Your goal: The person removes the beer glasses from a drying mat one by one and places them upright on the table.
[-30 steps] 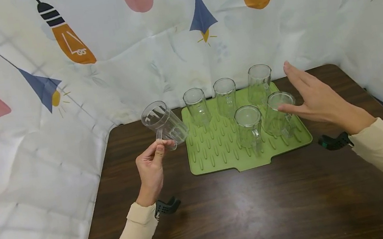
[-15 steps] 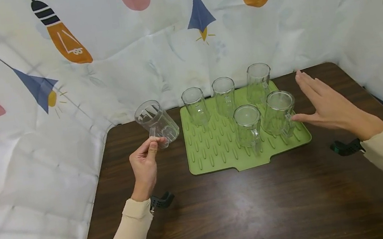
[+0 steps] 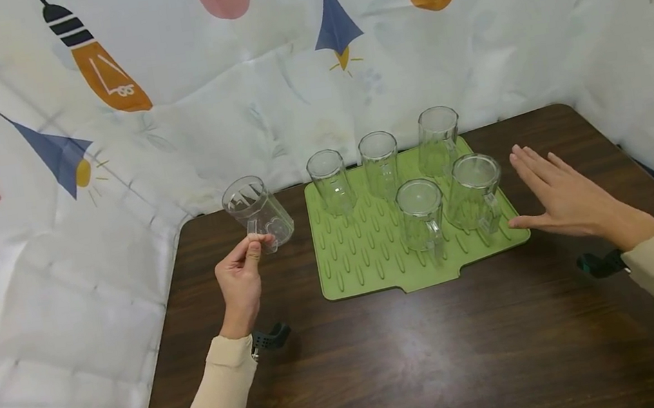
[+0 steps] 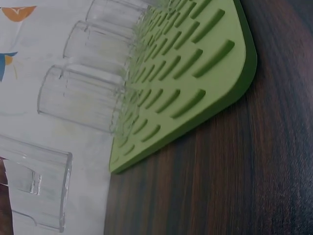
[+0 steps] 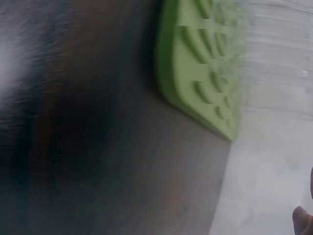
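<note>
My left hand pinches the handle of a clear glass mug, which hangs tilted left of the green drying mat. In the left wrist view that held mug shows at the lower left, apart from the mat. To the right of the mat, my right hand is held up with straight fingers and holds nothing. Closest to it stands a glass mug at the mat's right side. Only a fingertip of the right hand shows in the right wrist view, which is blurred.
Several more clear mugs stand on the mat: a back left mug, a back middle mug, a back right mug and a front mug. A dark wooden table lies beneath. Patterned white cloth hangs behind.
The left hand has drawn the mug leftward, away from the mat. My right hand has moved right and lower, away from the mug near it. The mugs on the mat have stayed put.
</note>
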{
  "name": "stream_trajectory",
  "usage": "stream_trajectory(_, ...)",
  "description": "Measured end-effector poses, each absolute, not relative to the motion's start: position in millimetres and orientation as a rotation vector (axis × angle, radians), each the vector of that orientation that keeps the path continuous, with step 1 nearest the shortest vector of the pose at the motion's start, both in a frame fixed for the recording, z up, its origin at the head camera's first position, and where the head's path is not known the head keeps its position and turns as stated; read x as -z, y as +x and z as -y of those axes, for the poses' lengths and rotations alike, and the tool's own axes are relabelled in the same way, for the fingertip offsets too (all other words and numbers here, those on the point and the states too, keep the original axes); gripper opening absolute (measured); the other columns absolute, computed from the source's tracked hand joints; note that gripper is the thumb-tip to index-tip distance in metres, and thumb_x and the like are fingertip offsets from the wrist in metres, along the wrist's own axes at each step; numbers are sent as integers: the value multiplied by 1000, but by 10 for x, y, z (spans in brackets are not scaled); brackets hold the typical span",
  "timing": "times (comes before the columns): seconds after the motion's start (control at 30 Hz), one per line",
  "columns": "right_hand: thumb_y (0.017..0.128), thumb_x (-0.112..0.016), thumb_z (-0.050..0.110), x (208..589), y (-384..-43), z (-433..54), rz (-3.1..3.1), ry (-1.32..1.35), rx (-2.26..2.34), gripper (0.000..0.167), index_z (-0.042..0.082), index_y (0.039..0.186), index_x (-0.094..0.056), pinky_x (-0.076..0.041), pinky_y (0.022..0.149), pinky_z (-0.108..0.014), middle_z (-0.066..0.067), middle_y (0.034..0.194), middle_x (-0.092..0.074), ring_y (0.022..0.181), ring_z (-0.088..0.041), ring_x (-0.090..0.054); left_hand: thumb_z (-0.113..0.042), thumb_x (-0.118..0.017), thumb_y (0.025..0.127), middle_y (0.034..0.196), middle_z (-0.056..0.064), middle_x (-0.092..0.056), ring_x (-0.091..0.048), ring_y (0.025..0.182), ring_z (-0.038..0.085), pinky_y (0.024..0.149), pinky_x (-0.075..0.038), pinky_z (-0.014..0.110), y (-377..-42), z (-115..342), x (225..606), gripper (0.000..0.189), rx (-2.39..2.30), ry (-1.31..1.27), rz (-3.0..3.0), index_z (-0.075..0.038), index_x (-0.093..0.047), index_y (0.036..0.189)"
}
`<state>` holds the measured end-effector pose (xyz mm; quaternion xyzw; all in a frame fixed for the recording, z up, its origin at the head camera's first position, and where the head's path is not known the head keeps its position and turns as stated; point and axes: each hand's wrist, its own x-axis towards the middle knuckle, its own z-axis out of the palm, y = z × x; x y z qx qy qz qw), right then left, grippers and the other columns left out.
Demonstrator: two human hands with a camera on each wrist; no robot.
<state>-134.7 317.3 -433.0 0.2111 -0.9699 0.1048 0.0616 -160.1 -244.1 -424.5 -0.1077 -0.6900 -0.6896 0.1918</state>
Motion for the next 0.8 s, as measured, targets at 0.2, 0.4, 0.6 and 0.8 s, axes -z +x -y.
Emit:
stream_trajectory(0.2,90,-72,60,4495,-1323,-3183,2991,631,-260,115,2,166,-7,2,135,-52,-19,175,-3,165,-32,-3,-6,-63,101,96,-10,-81,-76,97,4,96,-58,19,-1673,2474,4310,28,1928,-285,1944,21,-68,107)
stream_trajectory(0.4,93,-68,61,4625,-1289,-3178,3041,628,-241,112,2,166,-6,0,134,-56,-18,176,0,165,-33,-2,-6,-63,101,95,-10,-80,-76,96,3,95,-58,17,-1774,2484,4383,29,1929,-266,1941,22,-67,108)
stream_trajectory(0.6,93,-65,62,4729,-1284,-3144,3076,618,-224,109,3,166,-9,-12,131,-64,-20,175,-6,164,-36,-8,-7,-64,101,95,-10,-80,-76,96,3,94,-59,17,-1867,2487,4431,28,1917,-246,1957,20,-69,108)
stream_trajectory(0.8,95,-61,65,4774,-1309,-3110,3154,595,-232,109,3,166,-6,-14,127,-69,-20,175,-3,163,-39,-8,-7,-64,101,96,-10,-80,-76,96,3,94,-59,17,-1969,2495,4478,27,1906,-249,1974,18,-70,108)
